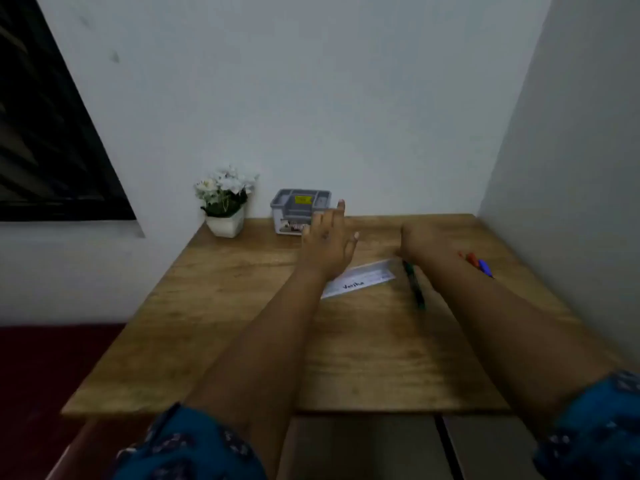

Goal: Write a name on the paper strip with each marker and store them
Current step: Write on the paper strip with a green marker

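Behind left hand (327,242): organiser box (300,210), flowerpot (225,225); right hand's grip unclear.

Wooden surface (214,327), light brown with visible grain, set into a corner between two pale walls. Lying directly on it:
- white pot of white flowers (225,202), far left corner;
- grey compartmented organiser box (298,207), far edge, just right of the pot;
- white paper strip (360,280), centre, bearing handwriting;
- dark green marker (414,284), just right of the strip;
- red marker (469,258) and blue marker (485,268), side by side near the right wall.
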`<state>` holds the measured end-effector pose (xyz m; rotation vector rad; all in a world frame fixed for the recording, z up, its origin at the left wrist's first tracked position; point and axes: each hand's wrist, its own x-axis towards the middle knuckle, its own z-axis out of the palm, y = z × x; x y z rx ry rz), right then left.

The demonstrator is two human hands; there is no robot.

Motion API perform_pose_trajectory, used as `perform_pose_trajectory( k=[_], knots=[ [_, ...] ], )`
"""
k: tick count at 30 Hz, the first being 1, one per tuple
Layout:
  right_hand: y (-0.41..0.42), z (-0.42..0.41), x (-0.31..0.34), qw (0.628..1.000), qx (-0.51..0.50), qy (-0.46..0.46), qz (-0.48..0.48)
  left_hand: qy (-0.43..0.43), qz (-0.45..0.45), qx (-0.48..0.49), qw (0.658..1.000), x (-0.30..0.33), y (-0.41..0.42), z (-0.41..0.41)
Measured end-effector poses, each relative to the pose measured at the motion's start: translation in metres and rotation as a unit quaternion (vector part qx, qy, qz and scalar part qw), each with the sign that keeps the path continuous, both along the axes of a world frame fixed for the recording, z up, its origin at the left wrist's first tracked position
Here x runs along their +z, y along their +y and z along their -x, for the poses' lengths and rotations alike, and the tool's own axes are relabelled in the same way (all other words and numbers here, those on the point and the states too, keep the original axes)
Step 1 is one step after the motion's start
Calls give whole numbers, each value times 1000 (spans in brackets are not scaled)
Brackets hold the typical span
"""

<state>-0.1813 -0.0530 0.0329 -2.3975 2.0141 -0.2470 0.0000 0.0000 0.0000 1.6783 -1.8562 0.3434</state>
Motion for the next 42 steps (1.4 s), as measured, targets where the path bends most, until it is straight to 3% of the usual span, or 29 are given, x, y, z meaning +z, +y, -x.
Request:
perform_pose_trajectory(
  k=[3,9,12,14,16,19,24,26,27,28,31,32,38,40,42],
  knots=[
    [32,8,-28,998,-28,-15,-49,65,-46,4,997,-14,34,12],
    [84,22,-28,976,18,-215,28,53,-23,-35,998,-9,83,17],
    [103,19,-6,944,130,-291,-79,-15,-8,-76,997,9,94,22],
    [121,17,7,862,185,-436,-183,-54,-52,-115,991,19,97,25],
    [130,18,13,781,204,-538,-243,-19,-90,-158,983,29,98,28],
    [131,22,7,686,210,-610,-337,-15,-113,-147,983,30,97,22],
    [124,17,-18,465,230,-737,-434,-3,-59,-168,984,32,97,9],
    [120,9,-24,427,238,-755,-437,28,-70,-142,987,33,98,3],
    [117,3,-26,434,240,-755,-428,39,-76,-123,989,31,97,0],
    [111,-5,-27,464,243,-748,-408,41,-83,-106,990,28,95,-4],
    [97,-36,-27,638,232,-679,-279,62,-90,-67,992,15,84,-10],
    [93,-47,-28,672,219,-665,-242,86,-90,-42,991,13,82,-10],
    [82,-112,-46,768,99,-631,-51,136,-52,115,983,17,70,-9],
    [77,-127,-51,764,19,-645,-5,140,-64,147,977,16,68,-12],
    [65,-125,-44,720,-89,-687,41,107,-93,195,970,7,69,-23]
  ],
)
